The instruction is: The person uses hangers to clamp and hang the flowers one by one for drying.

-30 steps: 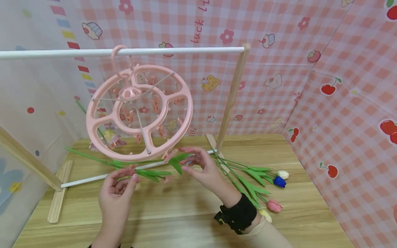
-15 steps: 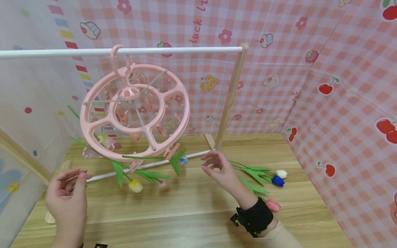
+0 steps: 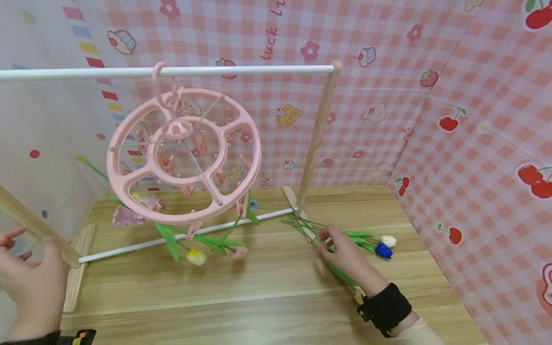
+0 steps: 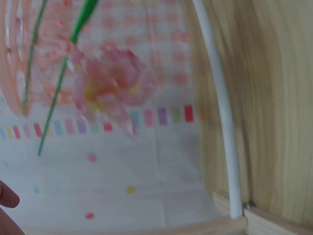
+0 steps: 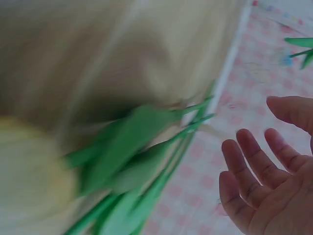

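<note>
A pink round clip hanger (image 3: pixel 183 155) hangs by its hook from the white rail (image 3: pixel 241 70). Artificial flowers dangle from its clips: a yellow tulip (image 3: pixel 196 256), a pink one (image 3: pixel 238 251) and a frilly pink flower (image 3: pixel 125 215), which is blurred in the left wrist view (image 4: pixel 110 88). My left hand (image 3: pixel 21 244) hovers at the far left, fingers loose, holding nothing. My right hand (image 3: pixel 328 239) reaches onto the bunch of green stems (image 3: pixel 304 225) lying on the table. In the right wrist view its fingers (image 5: pixel 254 161) are spread above the blurred stems (image 5: pixel 142 166).
The rack's wooden post (image 3: pixel 316 134) and foot stand just behind the bunch. A white tulip (image 3: pixel 388 240) and a blue tulip (image 3: pixel 383 251) lie at the bunch's right end. The lower white bar (image 3: pixel 129 244) crosses the wooden table (image 3: pixel 258 297). Pink checked walls close in behind and to the right.
My left hand let go of a stem near the hanger and drew back to the far left. My right hand left the hanger and dropped right onto the bunch. The hanger swung slightly left.
</note>
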`<state>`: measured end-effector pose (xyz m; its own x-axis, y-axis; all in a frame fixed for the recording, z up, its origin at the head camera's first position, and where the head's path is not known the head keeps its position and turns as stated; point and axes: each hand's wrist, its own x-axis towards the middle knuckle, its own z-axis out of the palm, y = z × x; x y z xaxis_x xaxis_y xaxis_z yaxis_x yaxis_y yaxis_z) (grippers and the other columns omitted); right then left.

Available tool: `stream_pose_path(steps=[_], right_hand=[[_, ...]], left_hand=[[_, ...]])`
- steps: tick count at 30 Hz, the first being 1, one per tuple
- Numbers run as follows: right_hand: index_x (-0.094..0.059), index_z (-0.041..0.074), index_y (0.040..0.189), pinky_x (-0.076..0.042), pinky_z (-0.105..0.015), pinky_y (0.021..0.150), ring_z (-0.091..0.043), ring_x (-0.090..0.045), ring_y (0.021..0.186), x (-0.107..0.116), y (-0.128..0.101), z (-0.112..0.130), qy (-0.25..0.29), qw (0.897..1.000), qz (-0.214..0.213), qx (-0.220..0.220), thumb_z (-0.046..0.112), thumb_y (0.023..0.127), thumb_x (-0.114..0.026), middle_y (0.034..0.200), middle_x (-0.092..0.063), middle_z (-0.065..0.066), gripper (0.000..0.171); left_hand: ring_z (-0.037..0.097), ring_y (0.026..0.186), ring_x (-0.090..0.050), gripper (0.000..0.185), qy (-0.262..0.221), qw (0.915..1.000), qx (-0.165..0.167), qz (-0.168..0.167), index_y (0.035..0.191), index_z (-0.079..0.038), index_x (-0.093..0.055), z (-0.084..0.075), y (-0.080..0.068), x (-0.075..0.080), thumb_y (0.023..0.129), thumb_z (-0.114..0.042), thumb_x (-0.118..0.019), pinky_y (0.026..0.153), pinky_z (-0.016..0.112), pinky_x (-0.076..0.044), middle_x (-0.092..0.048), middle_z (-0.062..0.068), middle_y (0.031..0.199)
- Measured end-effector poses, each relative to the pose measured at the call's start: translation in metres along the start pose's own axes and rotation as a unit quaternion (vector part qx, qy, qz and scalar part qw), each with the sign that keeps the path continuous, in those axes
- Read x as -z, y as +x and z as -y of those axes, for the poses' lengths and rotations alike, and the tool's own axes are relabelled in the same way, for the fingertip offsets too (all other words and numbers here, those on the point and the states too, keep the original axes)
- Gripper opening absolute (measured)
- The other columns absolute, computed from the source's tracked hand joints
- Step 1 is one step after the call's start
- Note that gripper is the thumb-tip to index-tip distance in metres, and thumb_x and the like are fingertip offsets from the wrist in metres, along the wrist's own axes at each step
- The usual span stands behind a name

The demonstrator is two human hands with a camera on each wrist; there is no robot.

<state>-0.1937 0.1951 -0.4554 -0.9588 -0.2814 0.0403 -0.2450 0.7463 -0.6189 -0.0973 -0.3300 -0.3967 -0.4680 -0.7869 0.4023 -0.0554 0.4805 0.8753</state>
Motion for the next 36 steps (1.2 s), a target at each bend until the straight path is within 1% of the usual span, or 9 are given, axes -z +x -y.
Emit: stream_pose_path(steps=[5,6,11,14,16,18,23,28,36], right_hand=[[-0.059,0.006,0.114,-0.052,-0.037,0.075,-0.024,-0.060,0.091,-0.005,-0.007,-0.021,-0.088,0.996,0.012,-0.015,0.014,0.082,-0.073,0.103,-0.062,-0.008,0.036],[-0.060,0.006,0.113,-0.052,-0.037,0.075,-0.023,-0.060,0.091,-0.007,-0.008,-0.024,-0.100,0.995,0.013,-0.014,0.015,0.081,-0.074,0.102,-0.063,-0.008,0.036],[-0.064,0.007,0.108,-0.052,-0.037,0.075,-0.017,-0.060,0.087,-0.013,-0.013,-0.037,-0.132,0.991,0.009,-0.003,0.016,0.080,-0.075,0.094,-0.064,-0.004,0.032],[-0.065,0.006,0.106,-0.053,-0.037,0.076,-0.016,-0.060,0.086,-0.017,-0.014,-0.039,-0.133,0.991,-0.003,0.015,0.015,0.079,-0.076,0.091,-0.065,-0.003,0.030],[-0.065,0.005,0.105,-0.053,-0.038,0.076,-0.017,-0.061,0.086,-0.020,-0.013,-0.039,-0.126,0.992,-0.008,0.019,0.013,0.078,-0.076,0.090,-0.065,-0.003,0.030],[-0.066,0.006,0.106,-0.053,-0.037,0.077,-0.017,-0.062,0.088,-0.023,-0.012,-0.039,-0.124,0.992,-0.010,0.011,0.014,0.079,-0.076,0.092,-0.066,-0.003,0.030],[-0.066,0.005,0.108,-0.054,-0.039,0.081,-0.020,-0.063,0.093,-0.029,-0.009,-0.039,-0.133,0.991,-0.008,-0.008,0.015,0.080,-0.076,0.098,-0.067,-0.006,0.032],[-0.067,0.006,0.103,-0.054,-0.037,0.076,-0.019,-0.063,0.087,-0.033,-0.006,-0.040,-0.144,0.989,-0.021,0.005,0.012,0.079,-0.076,0.092,-0.066,-0.006,0.026],[-0.068,0.005,0.096,-0.051,-0.032,0.066,-0.012,-0.056,0.075,-0.034,-0.003,-0.044,-0.135,0.990,-0.033,0.022,0.006,0.078,-0.075,0.083,-0.063,-0.003,0.020]], left_hand=[[0.007,0.123,-0.031,0.057,0.029,0.9979,0.058,0.009,0.145,-0.019,-0.020,0.007,0.012,0.004,0.093,-0.027,-0.041,0.111,0.024,-0.021,-0.020,0.002,0.146],[0.009,0.132,-0.020,0.061,0.033,0.9979,0.055,0.012,0.147,-0.016,-0.015,0.011,0.015,0.004,0.094,-0.031,-0.041,0.114,0.024,-0.016,-0.016,0.005,0.149],[0.014,0.142,-0.002,0.071,0.089,0.9954,0.032,0.012,0.151,-0.011,-0.003,0.028,0.029,0.003,0.097,-0.046,-0.034,0.118,0.024,-0.001,-0.004,0.010,0.155],[0.022,0.144,-0.003,0.069,0.125,0.9870,0.095,0.035,0.152,-0.017,0.000,0.031,0.038,0.004,0.098,-0.051,-0.025,0.120,0.038,-0.002,-0.003,0.011,0.157],[0.026,0.144,-0.008,0.065,0.141,0.9785,0.140,0.053,0.152,-0.018,-0.005,0.031,0.043,0.005,0.098,-0.051,-0.021,0.120,0.048,-0.007,-0.008,0.011,0.157],[0.030,0.142,-0.017,0.060,0.149,0.9744,0.157,0.061,0.151,-0.019,-0.016,0.031,0.046,0.005,0.099,-0.049,-0.019,0.117,0.051,-0.017,-0.017,0.012,0.155],[0.019,0.135,-0.033,0.050,0.126,0.9804,0.143,0.050,0.144,-0.020,-0.033,0.030,0.047,0.000,0.101,-0.043,-0.021,0.112,0.038,-0.031,-0.038,0.006,0.147],[0.013,0.137,-0.034,0.048,0.111,0.9857,0.123,0.030,0.143,-0.016,-0.037,0.036,0.048,-0.005,0.102,-0.039,-0.023,0.115,0.028,-0.028,-0.041,0.005,0.145],[0.018,0.139,-0.032,0.043,0.126,0.9837,0.125,0.030,0.144,-0.032,-0.031,0.044,0.057,-0.011,0.102,-0.040,-0.022,0.116,0.040,-0.030,-0.035,0.004,0.149]])
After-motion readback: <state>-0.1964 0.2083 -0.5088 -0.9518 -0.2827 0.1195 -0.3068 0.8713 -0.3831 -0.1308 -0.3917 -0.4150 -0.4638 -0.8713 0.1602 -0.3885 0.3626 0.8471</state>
